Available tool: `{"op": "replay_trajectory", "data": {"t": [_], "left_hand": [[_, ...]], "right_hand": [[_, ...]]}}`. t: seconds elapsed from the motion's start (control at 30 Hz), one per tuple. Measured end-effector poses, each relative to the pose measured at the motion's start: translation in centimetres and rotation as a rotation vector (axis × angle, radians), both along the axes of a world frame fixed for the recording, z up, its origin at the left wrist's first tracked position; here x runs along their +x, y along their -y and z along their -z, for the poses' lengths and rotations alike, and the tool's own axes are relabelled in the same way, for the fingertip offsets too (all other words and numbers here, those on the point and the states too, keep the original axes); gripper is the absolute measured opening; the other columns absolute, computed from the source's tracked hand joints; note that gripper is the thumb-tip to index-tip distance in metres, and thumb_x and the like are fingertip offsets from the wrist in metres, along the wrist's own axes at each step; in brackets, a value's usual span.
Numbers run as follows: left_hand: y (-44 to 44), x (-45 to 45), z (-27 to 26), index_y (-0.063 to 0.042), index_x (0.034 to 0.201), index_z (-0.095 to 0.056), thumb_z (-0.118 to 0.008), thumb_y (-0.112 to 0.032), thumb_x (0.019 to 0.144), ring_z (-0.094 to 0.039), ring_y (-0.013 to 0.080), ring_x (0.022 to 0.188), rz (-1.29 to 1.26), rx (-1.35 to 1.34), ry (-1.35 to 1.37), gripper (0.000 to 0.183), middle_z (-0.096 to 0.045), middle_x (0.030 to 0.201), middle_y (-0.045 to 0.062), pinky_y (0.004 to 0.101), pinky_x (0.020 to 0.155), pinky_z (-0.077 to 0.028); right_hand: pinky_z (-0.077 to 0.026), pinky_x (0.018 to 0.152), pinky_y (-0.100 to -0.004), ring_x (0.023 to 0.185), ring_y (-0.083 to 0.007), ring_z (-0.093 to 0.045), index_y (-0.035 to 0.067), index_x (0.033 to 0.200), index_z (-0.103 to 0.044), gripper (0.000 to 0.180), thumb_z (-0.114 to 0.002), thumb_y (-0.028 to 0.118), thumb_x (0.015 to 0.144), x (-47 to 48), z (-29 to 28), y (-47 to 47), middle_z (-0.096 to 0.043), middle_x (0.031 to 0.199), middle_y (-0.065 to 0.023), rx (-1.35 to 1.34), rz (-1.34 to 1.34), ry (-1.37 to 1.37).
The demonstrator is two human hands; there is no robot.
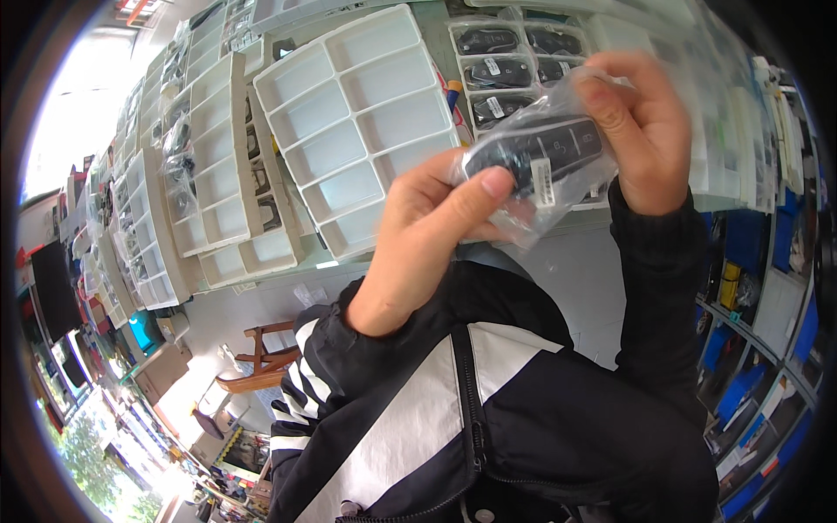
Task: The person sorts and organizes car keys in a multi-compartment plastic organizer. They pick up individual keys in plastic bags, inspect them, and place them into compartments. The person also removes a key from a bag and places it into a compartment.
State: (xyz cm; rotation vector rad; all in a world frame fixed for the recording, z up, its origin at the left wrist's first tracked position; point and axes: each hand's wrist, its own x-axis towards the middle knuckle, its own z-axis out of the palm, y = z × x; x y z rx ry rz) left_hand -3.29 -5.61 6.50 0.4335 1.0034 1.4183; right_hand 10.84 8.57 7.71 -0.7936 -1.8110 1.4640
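Note:
A black car key fob [565,147] with a silver rim lies inside a clear plastic bag [543,219], held up in front of me. My left hand [438,216] grips one end of it, thumb on top. At the other end, my right hand [634,124] pinches the bag's gathered edge between thumb and fingers. A small white label [542,182] with writing sticks to the bag. Behind and partly hidden by my hands is a white compartment tray [463,49] with several bagged key fobs [498,73] in it.
A white tray [356,124] with bare compartments sits left of the fobs. More trays [219,150] are stacked further left, some with black parts. A blue-and-yellow handle [452,95] pokes out between trays. A wooden chair [268,359] stands behind at left; shelving [752,327] is at right.

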Motion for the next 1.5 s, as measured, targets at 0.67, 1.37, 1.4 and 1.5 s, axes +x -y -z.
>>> {"op": "replay_trajectory", "data": {"t": [0.67, 1.37, 1.4, 1.5], "left_hand": [[1.4, 1.7, 0.4, 0.006, 0.109, -0.055, -0.059, -0.021, 0.090, -0.061, 0.0185, 0.089, -0.242, 0.062, 0.074, 0.034, -0.061, 0.099, 0.012, 0.0352, 0.073, -0.057], [1.5, 2.8, 0.5, 0.004, 0.109, -0.056, -0.052, -0.022, 0.093, -0.062, 0.0197, 0.091, -0.275, 0.099, 0.300, 0.030, -0.061, 0.103, 0.012, 0.0365, 0.075, -0.057], [1.3, 3.0, 0.6, 0.004, 0.109, -0.056, -0.053, -0.022, 0.093, -0.062, 0.0196, 0.091, -0.263, 0.107, 0.315, 0.030, -0.061, 0.103, 0.011, 0.0367, 0.076, -0.057], [0.9, 3.5, 0.6, 0.003, 0.110, -0.056, -0.053, -0.022, 0.093, -0.062, 0.0193, 0.091, -0.246, 0.106, 0.320, 0.030, -0.062, 0.102, 0.011, 0.0370, 0.077, -0.056]], "right_hand": [[-0.045, 0.060, -0.0204, 0.062, -0.0087, -0.055, 0.003, 0.099, -0.057, 0.019, -0.057, 0.020, 0.091, -2.0, 0.6, 3.0, -0.061, 0.077, -0.0023, -0.599, 0.055, -0.319], [-0.043, 0.055, -0.0197, 0.061, -0.0066, -0.054, 0.002, 0.089, -0.055, 0.015, -0.057, 0.017, 0.092, -1.2, 0.2, 4.4, -0.059, 0.074, -0.0013, -0.425, -0.132, -0.172], [-0.043, 0.055, -0.0195, 0.061, -0.0067, -0.054, 0.002, 0.090, -0.055, 0.015, -0.056, 0.017, 0.092, -1.1, 0.2, 4.1, -0.059, 0.075, -0.0015, -0.483, -0.148, -0.204], [-0.043, 0.055, -0.0189, 0.063, -0.0064, -0.054, 0.002, 0.094, -0.054, 0.016, -0.054, 0.018, 0.093, -0.7, 0.3, 3.5, -0.058, 0.075, -0.0018, -0.509, -0.154, -0.205]]}}
